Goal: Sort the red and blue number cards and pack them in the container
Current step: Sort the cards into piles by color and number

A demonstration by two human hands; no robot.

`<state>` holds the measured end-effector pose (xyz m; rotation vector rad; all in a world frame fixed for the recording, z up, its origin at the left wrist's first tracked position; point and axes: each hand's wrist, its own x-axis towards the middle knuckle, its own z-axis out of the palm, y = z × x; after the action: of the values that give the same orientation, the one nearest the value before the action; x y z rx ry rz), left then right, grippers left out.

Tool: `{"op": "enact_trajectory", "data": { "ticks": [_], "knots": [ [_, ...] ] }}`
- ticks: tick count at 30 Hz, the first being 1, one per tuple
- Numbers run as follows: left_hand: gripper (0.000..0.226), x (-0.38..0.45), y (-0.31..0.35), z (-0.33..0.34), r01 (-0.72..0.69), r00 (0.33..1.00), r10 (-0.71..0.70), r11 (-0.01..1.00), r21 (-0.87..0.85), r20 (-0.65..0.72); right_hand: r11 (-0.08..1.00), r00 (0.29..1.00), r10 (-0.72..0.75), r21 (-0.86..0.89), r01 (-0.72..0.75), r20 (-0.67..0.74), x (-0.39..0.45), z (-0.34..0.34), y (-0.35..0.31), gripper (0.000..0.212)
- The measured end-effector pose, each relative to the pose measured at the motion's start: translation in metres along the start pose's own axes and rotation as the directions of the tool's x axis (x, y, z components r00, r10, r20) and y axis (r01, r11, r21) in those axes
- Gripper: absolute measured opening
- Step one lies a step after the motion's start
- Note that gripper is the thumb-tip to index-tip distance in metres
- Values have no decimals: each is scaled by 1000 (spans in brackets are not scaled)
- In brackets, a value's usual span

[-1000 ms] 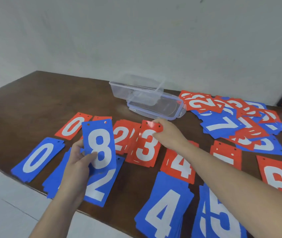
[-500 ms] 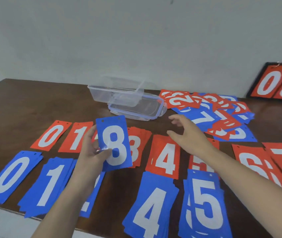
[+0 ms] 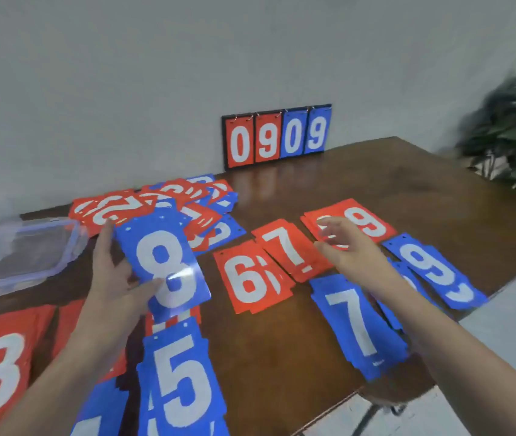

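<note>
Now my left hand (image 3: 110,278) pinches the blue 8 (image 3: 164,265), lifted above the table (image 3: 407,184) beside the container (image 3: 14,247). My right hand (image 3: 344,247) hovers with fingers spread, empty, over the red 9 (image 3: 367,221) pile.

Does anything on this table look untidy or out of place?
Yes. Behind the blue 8 card in the left hand, a heap of cards lies with red and blue mixed and overlapping at angles, unlike the one-colour stacks such as the blue 7 stack.
</note>
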<state>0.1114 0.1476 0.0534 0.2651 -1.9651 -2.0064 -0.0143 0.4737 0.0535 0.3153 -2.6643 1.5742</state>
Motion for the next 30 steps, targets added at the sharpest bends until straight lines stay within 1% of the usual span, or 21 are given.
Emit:
{"op": "enact_trajectory", "data": {
  "ticks": [3,5,8,11,14,19,22,24,26,28,30],
  "knots": [
    [107,12,2,44,16,996,-18,1000,21,88,998,994,63,-3,-63,-84,-17,-38,19,32],
    [103,17,3,75,37,985,-41,999,27,166,996,987,83,-22,-86,-137,-28,-58,29,31],
    [93,25,5,119,91,965,-94,996,22,244,993,973,108,-26,-116,-203,-43,-82,42,30],
    [79,28,3,161,125,943,-130,991,35,307,989,957,149,14,-150,-248,-53,-101,55,29],
    [64,26,0,202,169,925,-172,985,38,339,984,941,176,28,-175,-289,-60,-119,70,29],
    [35,23,-5,270,244,865,-270,963,114,422,981,921,192,33,-193,-340,-70,-146,90,27],
    [28,20,-10,307,255,828,-299,954,155,474,978,910,207,60,-199,-359,-71,-158,100,28],
    [26,20,-16,325,224,810,-294,955,197,506,979,905,205,66,-194,-373,-70,-164,106,28],
    [25,21,-26,336,139,788,-295,941,310,541,979,906,205,64,-195,-370,-69,-169,110,29],
    [29,25,-38,340,-14,773,-278,891,454,570,978,911,207,64,-198,-356,-68,-174,114,29],
    [33,27,-48,343,-198,779,-210,812,549,591,978,914,209,49,-205,-347,-66,-177,119,30]
  ]
}}
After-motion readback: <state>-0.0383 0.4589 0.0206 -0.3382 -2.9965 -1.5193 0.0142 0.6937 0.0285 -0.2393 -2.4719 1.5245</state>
